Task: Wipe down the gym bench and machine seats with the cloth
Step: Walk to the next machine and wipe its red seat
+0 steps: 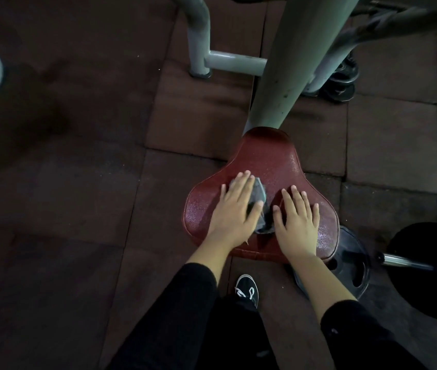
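Red machine seat (pixel 265 166): pear-shaped pad, narrow at the far end and broad near the person, covered in pebbled vinyl that glints as if damp; stitched seam along the near edge. The narrow end sits under a thick, pale grey-green steel post (pixel 292 62) with chipped paint.

Left hand (pixel 234 209) lies flat on the seat's left half, fingers straight and a little spread, pressing a dark grey cloth (pixel 339 194) against the vinyl. The cloth is crumpled; its bulk shows past the thumb side of the hand, between the two hands.

Right hand (pixel 298 217) rests palm-down on the seat's right half, fingers straight and splayed, holding nothing; its thumb is just beside the cloth's edge.

Black sleeves on both forearms. Below the seat, a black canvas shoe (pixel 248 289) with white laces stands on dull reddish-brown rubber floor tiles (pixel 78 182). A round black weight plate (pixel 351 265) with oval holes lies partly under the seat's near right edge.
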The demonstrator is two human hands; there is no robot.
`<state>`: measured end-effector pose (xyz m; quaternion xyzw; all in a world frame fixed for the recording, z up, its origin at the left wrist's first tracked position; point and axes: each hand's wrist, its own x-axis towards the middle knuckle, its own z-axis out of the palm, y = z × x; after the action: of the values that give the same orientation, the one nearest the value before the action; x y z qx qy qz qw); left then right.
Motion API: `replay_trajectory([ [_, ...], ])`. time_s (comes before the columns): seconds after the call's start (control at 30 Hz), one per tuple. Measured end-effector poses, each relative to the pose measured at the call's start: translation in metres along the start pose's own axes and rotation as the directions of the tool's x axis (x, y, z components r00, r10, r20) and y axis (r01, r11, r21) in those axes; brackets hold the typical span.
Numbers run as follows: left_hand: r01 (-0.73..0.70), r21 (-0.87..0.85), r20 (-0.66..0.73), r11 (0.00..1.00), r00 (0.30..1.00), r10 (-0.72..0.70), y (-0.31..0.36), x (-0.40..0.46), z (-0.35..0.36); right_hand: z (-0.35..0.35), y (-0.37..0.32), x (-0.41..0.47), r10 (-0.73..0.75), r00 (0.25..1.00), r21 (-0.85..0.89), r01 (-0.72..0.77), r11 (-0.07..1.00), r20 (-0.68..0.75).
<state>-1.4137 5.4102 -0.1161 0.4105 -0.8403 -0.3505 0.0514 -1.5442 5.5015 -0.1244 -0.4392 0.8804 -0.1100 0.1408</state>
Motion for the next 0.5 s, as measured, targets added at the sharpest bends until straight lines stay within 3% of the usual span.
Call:
replay_trajectory([
  [0.2,0.169,0.148,-0.131,0.974,0.980,-0.150,-0.054,-0.027,-0.023,0.006,-0.058,-0.002,-0.153,0.988,0.125,0.154,0.980,-0.015],
  [0.37,0.173,0.131,-0.142,0.976,0.978,-0.155,-0.065,-0.034,-0.022,0.020,-0.083,0.003,-0.225,0.972,0.007,0.225,0.974,0.066],
  [0.5,0.179,0.133,-0.140,0.975,0.977,-0.161,-0.065,-0.036,-0.019,0.020,-0.065,0.007,-0.237,0.971,-0.011,0.238,0.971,0.036],
])
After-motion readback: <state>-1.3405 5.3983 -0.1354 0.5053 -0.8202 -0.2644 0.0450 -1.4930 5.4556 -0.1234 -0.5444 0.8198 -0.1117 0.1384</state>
